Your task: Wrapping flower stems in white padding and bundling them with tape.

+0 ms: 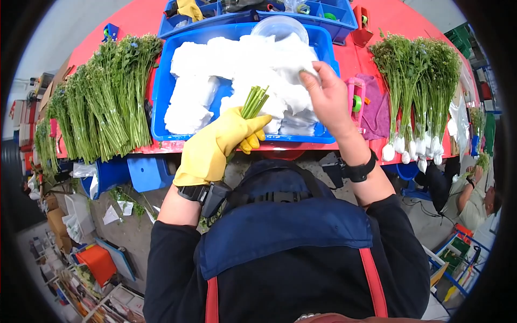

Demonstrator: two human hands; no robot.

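Observation:
My left hand (220, 139), in a yellow rubber glove, grips a bundle of green flower stems (255, 101), their cut ends pointing up over the near edge of a blue plastic tray (159, 97). The rest of that bundle is mostly hidden under the glove and forearm. My bare right hand (327, 91) is over the tray's right side, thumb and forefinger close together at the white wadding (294, 54); whether they pinch a piece of it is unclear. Stacks of this white material fill much of the tray, with a round clear plastic tub (280, 29) at its back.
Flower bunches (109, 97) lie at the left on the red-covered table. Bunches with white-wrapped stem ends (420, 80) lie at the right, beyond a pink tape dispenser (355, 101) and purple cloth (373, 109). A blue divided organizer (238, 18) stands behind the tray. Another person (470, 202) is far right.

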